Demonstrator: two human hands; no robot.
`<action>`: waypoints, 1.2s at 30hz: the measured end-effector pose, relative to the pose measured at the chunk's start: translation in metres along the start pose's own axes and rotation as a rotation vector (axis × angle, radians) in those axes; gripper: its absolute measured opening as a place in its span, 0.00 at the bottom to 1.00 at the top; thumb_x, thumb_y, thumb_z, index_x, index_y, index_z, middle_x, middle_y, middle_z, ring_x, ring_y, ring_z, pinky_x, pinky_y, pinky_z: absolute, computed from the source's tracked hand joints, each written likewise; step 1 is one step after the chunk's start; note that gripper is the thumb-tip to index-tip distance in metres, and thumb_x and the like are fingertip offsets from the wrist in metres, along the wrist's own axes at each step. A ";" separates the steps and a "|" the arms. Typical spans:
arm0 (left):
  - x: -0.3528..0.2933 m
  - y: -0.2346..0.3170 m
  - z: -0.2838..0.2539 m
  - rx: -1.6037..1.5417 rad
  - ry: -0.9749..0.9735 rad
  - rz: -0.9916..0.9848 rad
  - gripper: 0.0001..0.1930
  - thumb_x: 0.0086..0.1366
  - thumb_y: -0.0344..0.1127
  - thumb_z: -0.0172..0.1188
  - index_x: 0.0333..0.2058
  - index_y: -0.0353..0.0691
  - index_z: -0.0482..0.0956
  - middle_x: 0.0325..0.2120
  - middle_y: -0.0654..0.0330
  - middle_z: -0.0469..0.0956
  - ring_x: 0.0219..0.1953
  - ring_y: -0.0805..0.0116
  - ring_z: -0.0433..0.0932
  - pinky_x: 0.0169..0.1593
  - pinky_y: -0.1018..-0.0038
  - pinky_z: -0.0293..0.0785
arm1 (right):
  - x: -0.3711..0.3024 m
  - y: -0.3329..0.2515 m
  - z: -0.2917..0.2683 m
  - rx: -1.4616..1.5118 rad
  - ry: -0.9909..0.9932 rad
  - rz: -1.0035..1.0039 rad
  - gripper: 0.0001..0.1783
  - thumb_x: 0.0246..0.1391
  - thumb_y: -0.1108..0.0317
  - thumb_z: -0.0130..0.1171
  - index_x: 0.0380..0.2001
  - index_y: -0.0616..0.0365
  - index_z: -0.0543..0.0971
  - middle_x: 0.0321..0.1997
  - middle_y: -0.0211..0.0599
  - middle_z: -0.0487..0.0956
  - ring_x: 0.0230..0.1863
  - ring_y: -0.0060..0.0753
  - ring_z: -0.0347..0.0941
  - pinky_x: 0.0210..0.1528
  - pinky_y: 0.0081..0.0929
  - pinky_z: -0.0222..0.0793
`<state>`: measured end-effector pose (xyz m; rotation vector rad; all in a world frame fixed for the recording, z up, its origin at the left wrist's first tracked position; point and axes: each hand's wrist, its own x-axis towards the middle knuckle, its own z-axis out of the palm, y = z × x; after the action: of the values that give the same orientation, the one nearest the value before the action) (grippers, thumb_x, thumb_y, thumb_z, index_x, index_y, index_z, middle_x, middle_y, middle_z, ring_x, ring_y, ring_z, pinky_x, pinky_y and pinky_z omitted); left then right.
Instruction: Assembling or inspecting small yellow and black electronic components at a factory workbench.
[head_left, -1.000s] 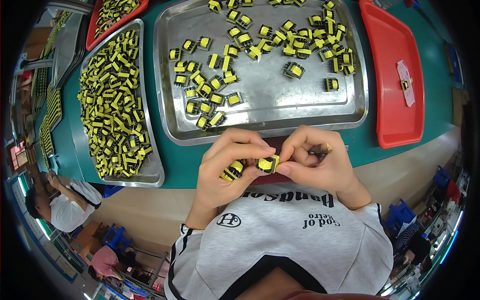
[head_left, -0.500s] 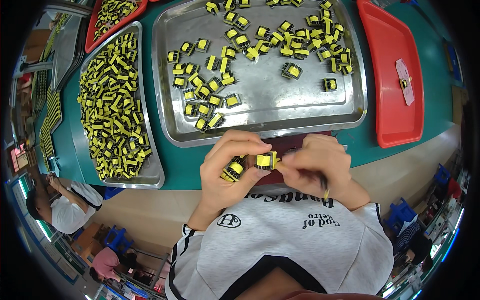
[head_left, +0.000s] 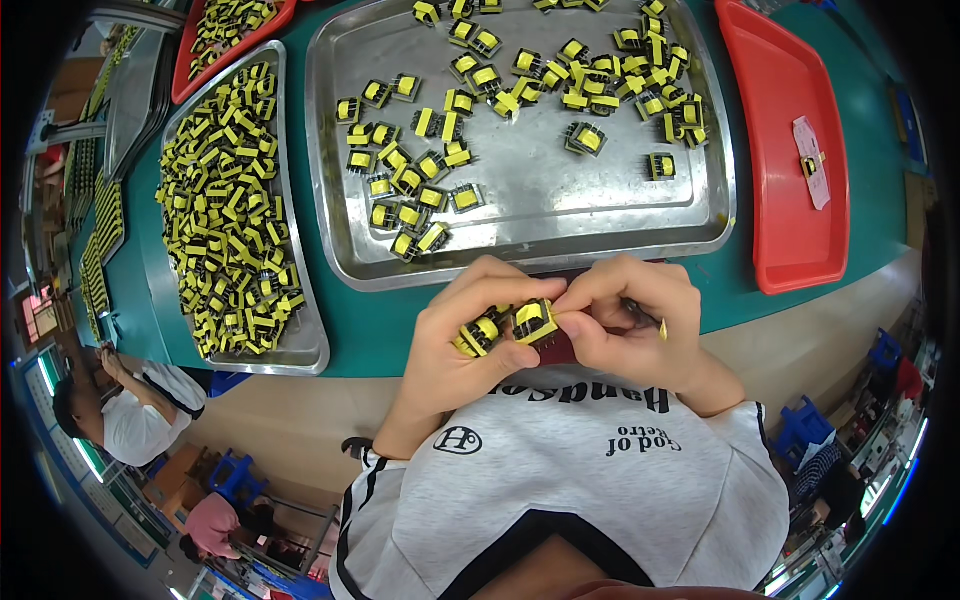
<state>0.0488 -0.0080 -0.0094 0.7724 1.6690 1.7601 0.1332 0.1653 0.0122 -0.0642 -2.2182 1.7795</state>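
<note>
My left hand (head_left: 455,345) and my right hand (head_left: 630,325) meet just in front of my chest, at the near edge of the green table. Together they pinch a small yellow-and-black transformer part (head_left: 535,321) between the fingertips. My left hand also curls around a second such part (head_left: 478,335). My right hand additionally holds a thin tool (head_left: 650,322) with a yellow tip against its palm. Just beyond my hands lies a large steel tray (head_left: 520,215) with several more of these yellow parts scattered on it.
A second steel tray (head_left: 305,340) at the left is heaped with yellow parts. A red tray (head_left: 790,160) at the right holds one part and a paper slip. Another red tray (head_left: 215,70) sits far left. Other people work below the table's edge at lower left.
My hands stay together at the table's edge; the fingers have shifted slightly on the part, turning it between the fingertips.
</note>
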 end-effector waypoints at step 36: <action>-0.002 -0.013 0.004 -0.263 -0.034 0.022 0.24 0.47 0.43 0.74 0.38 0.35 0.75 0.34 0.59 0.73 0.37 0.69 0.70 0.42 0.75 0.66 | 0.008 -0.002 -0.005 0.159 -0.073 0.194 0.06 0.45 0.76 0.65 0.26 0.62 0.77 0.13 0.18 0.63 0.16 0.08 0.52 0.19 0.14 0.44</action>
<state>0.0532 -0.0060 -0.0227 0.6969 1.3751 1.9219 0.1272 0.1714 0.0167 -0.1889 -2.1744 2.0870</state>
